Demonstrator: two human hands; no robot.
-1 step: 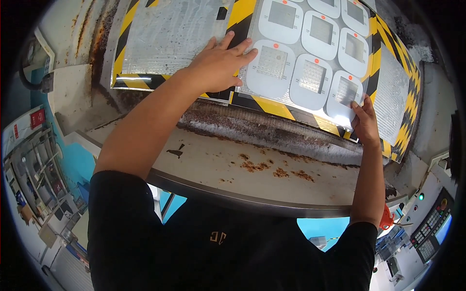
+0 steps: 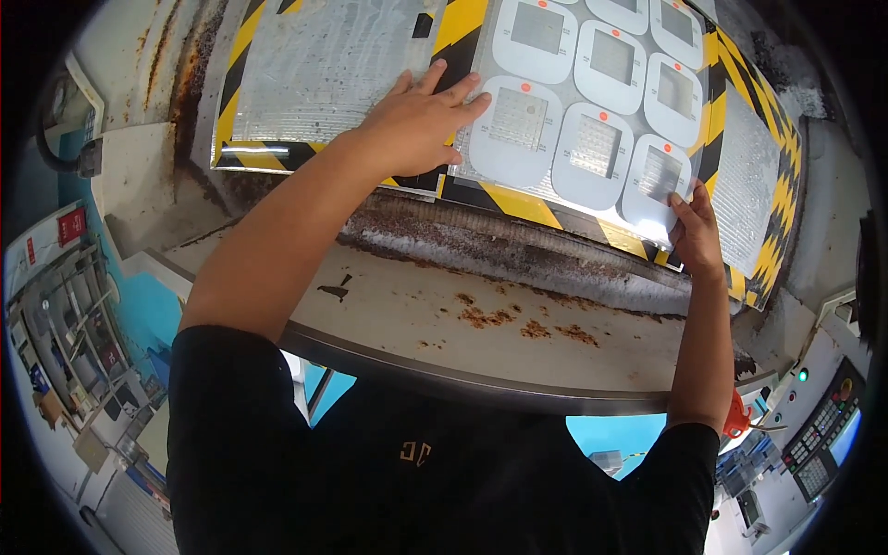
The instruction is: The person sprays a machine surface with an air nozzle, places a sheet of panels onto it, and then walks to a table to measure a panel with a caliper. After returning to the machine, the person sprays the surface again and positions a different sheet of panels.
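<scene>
A clear sheet printed with several white rounded-square panels (image 2: 585, 190) lies on a bed edged with yellow-black striped tape (image 2: 518, 205). Each panel has a see-through window and a red dot at its top. My left hand (image 2: 412, 129) is open, fingers spread, lying across the tape at the sheet's left edge; its fingertips reach the nearest left panel. At the near right corner my right hand (image 2: 698, 233) pinches the sheet's edge between thumb and fingers.
Left of the sheet is a ribbed, wet-looking plate (image 2: 319, 79); another ribbed plate (image 2: 747, 176) lies to the right. Nearer to me run a rust-spotted ledge (image 2: 435, 310) and its metal rim (image 2: 481, 387). A control panel (image 2: 819, 439) stands at right, cluttered shelves (image 2: 69, 324) at left.
</scene>
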